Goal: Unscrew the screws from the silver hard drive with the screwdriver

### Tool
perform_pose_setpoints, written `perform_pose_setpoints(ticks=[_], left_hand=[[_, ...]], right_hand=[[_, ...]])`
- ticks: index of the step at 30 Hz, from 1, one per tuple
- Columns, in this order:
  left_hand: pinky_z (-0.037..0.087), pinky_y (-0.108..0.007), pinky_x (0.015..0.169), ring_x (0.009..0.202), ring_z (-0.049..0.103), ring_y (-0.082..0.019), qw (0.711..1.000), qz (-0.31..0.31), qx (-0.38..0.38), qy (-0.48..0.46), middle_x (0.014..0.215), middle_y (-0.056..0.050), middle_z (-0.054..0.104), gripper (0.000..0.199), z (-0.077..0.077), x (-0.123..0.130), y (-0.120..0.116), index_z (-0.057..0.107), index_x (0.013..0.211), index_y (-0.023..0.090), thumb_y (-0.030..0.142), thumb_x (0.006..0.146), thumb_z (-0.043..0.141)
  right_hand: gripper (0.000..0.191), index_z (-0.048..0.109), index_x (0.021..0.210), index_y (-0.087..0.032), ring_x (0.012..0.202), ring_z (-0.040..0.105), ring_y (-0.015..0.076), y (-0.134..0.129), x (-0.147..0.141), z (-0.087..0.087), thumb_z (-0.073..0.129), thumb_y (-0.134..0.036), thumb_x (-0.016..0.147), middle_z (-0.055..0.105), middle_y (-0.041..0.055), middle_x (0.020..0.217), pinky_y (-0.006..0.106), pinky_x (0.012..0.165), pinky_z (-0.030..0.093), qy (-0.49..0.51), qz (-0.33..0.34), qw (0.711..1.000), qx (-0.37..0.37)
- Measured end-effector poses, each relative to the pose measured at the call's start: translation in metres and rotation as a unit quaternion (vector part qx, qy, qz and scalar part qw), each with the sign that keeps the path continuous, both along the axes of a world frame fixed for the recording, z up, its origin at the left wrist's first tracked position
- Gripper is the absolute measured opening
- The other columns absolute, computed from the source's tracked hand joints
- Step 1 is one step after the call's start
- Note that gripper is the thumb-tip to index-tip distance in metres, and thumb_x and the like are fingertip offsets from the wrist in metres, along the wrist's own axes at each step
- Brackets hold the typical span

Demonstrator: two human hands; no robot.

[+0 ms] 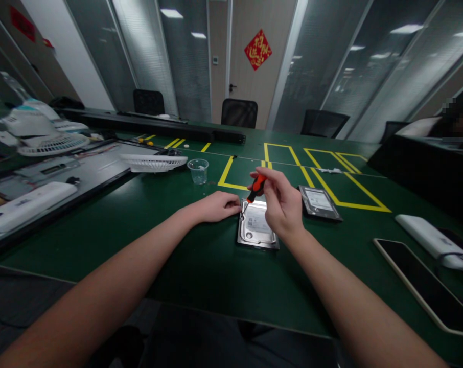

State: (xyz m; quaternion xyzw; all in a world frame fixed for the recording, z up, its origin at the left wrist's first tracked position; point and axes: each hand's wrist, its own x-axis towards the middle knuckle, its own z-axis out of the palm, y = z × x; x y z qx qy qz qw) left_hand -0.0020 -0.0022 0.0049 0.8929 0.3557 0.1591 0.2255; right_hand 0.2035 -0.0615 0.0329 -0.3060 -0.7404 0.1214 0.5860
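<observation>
A silver hard drive [256,227] lies flat on the green table in front of me, its white label facing up. My right hand [283,202] is closed around the orange and black handle of a screwdriver [257,187]. The thin shaft slants down to the left edge of the drive; whether its tip sits in a screw is too small to tell. With fingers curled together, my left hand [218,206] grips the drive's upper left edge. Just right of my right hand lies a second hard drive [319,202].
A clear plastic cup [198,171] stands beyond my left hand, near a white fan grille [155,162]. To the right lie a phone [426,283] and a white power strip [433,237]. A large panel [101,162] with fan parts covers the left side. Yellow tape [362,206] marks the table.
</observation>
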Motion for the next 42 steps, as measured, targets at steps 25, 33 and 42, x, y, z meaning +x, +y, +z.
perform_pose_setpoints(ticks=[25,33,42], left_hand=[[0.043,-0.028,0.071,0.082,0.064,-0.018,1.000,-0.001,-0.008,-0.007,0.093,-0.003,0.072,0.026,0.0027,0.0020,-0.0023,0.069,0.098,0.019,0.040,0.099,0.054],[0.043,-0.028,0.071,0.081,0.065,-0.018,1.000,-0.001,-0.014,-0.020,0.093,-0.003,0.073,0.027,-0.0004,0.0008,-0.0012,0.068,0.097,0.020,0.042,0.099,0.053],[0.042,-0.027,0.069,0.077,0.064,-0.018,1.000,0.003,-0.009,-0.018,0.089,-0.003,0.072,0.029,-0.0061,0.0012,0.0024,0.067,0.095,0.020,0.045,0.099,0.053]], right_hand=[[0.030,0.062,0.126,-0.026,0.090,0.069,0.0184,0.0021,-0.0023,0.0005,0.062,-0.023,0.096,0.069,0.0062,0.111,0.039,0.083,0.059,-0.007,-0.042,0.999,0.029],[0.035,0.065,0.130,-0.030,0.096,0.067,0.0208,-0.0014,0.0008,0.0055,0.049,-0.017,0.101,0.070,0.0060,0.108,0.042,0.085,0.057,-0.032,-0.035,0.998,0.047],[0.039,0.061,0.133,-0.030,0.110,0.069,0.0219,0.0028,0.0028,-0.0017,0.044,-0.014,0.102,0.071,0.0071,0.122,0.045,0.096,0.057,-0.025,-0.014,0.999,0.028]])
